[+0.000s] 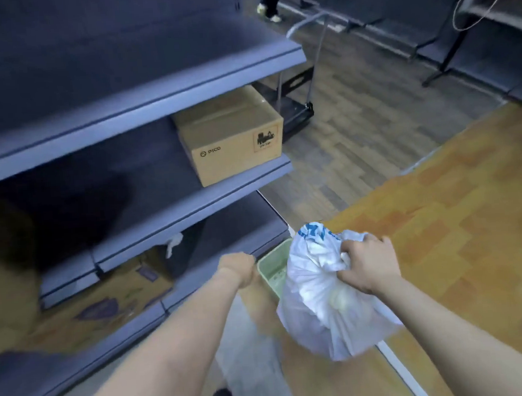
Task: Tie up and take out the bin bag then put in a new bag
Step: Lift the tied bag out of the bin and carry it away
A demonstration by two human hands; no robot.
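Note:
My right hand (pixel 368 266) grips the gathered neck of a full white bin bag (pixel 320 311) with blue print. The bag hangs lifted, in front of and partly above a small pale green bin (pixel 272 266) on the floor. Part of the bin's inside shows, and I see no bag in it. My left hand (pixel 241 268) is at the bin's left rim with its fingers curled down over the edge; the fingertips are hidden. The picture is blurred by motion.
Dark grey shelving (pixel 141 91) fills the left side, with a cardboard box (pixel 230 135) on the middle shelf and flattened cardboard (pixel 106 301) at the bottom. A trolley (pixel 296 102) stands behind. An orange wooden floor (pixel 458 215) lies to the right. A person's legs (pixel 269 2) are far off.

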